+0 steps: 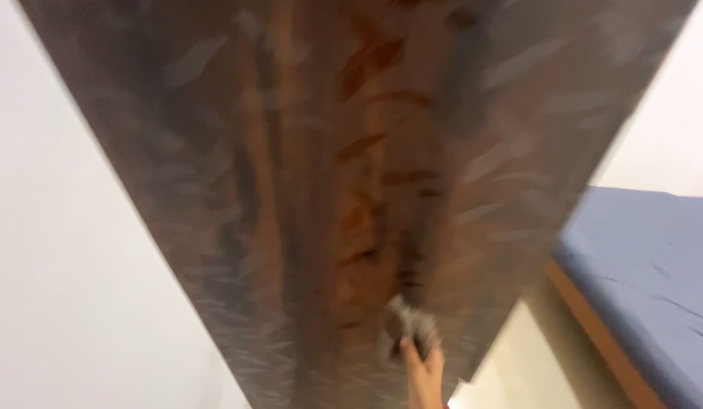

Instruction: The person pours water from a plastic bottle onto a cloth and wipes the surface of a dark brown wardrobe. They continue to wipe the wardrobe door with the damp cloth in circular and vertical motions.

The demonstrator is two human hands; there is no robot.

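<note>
Metal sheet (351, 167), grey with rust-brown streaks and a raised tread pattern, fills the head view, blurred. At its lower edge one hand (423, 371) presses a small grey pad or cloth (408, 327) against the sheet, fingers curled around it; which hand this is cannot be told. White wall (56, 250) lies left; a blue mattress (646, 265) on a wooden bed frame (593, 326) lies right.
</note>
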